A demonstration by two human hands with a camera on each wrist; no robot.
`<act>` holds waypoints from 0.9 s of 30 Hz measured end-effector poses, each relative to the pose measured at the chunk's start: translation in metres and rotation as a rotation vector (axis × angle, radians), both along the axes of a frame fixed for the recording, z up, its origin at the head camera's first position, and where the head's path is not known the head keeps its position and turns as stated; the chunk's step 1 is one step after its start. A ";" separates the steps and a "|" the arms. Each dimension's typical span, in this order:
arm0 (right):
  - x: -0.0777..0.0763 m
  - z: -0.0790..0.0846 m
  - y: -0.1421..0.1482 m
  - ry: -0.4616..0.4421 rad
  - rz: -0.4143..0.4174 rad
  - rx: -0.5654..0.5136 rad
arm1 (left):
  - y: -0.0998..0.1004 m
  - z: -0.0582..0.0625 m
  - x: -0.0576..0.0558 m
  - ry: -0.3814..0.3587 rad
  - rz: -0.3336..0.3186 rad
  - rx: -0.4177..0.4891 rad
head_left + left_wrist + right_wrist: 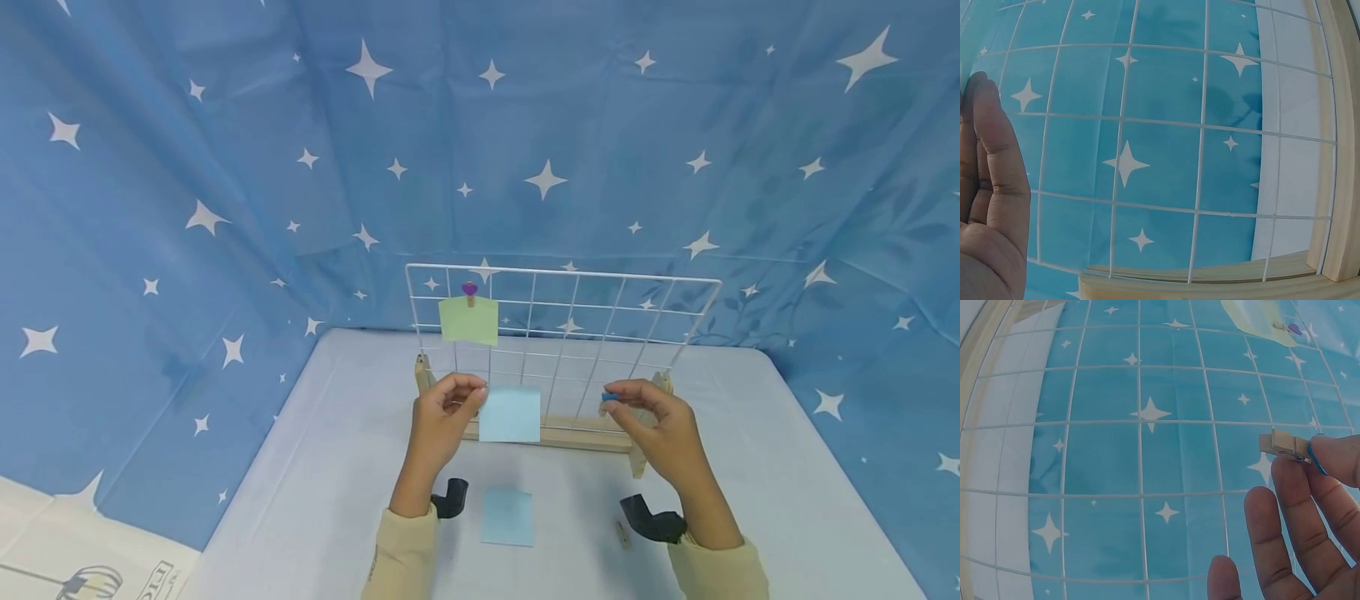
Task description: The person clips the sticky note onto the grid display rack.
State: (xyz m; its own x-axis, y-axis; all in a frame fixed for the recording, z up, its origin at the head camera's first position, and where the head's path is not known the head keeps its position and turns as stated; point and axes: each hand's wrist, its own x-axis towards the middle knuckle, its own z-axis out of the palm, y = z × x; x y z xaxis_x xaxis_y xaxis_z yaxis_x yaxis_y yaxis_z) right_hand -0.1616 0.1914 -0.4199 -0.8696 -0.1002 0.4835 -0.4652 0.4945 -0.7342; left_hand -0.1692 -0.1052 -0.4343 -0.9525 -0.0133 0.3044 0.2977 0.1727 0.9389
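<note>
on a white table [322, 433] before a blue star-printed cloth [487, 125] stands a white wire grid [562, 272], a green paper rectangle [468, 327] at its upper left. in front, a light-blue paper square [510, 414] is left of a blue-topped wooden clothespin [611, 397]; nearer, a second light-blue square [507, 517] lies left of a small wooden peg [623, 535].

A blue backdrop [450, 117] with white four-pointed stars [546, 179] hangs behind the far edge of the white worktop [285, 508], whose far corners are rounded, and continues past its left and right edges, darker leaf shapes [911, 200] showing toward the right. Beyond the left edge's near end, a pale sheet [37, 533] bears a whisk drawing [92, 582] and lettering [156, 581].
</note>
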 end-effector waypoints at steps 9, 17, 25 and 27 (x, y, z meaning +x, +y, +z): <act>-0.001 0.010 -0.005 0.014 0.007 -0.007 | 0.002 0.005 -0.007 0.022 -0.028 0.006; -0.002 0.009 -0.004 -0.016 0.003 0.003 | 0.007 0.007 -0.007 -0.018 -0.033 0.012; -0.007 0.005 -0.003 0.009 0.010 -0.005 | 0.012 0.012 -0.011 0.018 -0.060 0.020; -0.008 0.006 -0.004 0.019 0.017 -0.010 | 0.012 0.013 -0.013 0.039 -0.066 0.010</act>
State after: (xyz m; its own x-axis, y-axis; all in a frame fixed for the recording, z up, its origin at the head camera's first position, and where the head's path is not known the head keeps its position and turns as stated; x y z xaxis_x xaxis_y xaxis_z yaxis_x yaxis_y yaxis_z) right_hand -0.1697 0.1875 -0.4135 -0.8585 -0.1095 0.5010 -0.4872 0.4791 -0.7301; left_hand -0.1818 -0.0933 -0.4211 -0.9387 0.0457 0.3417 0.3447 0.1423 0.9279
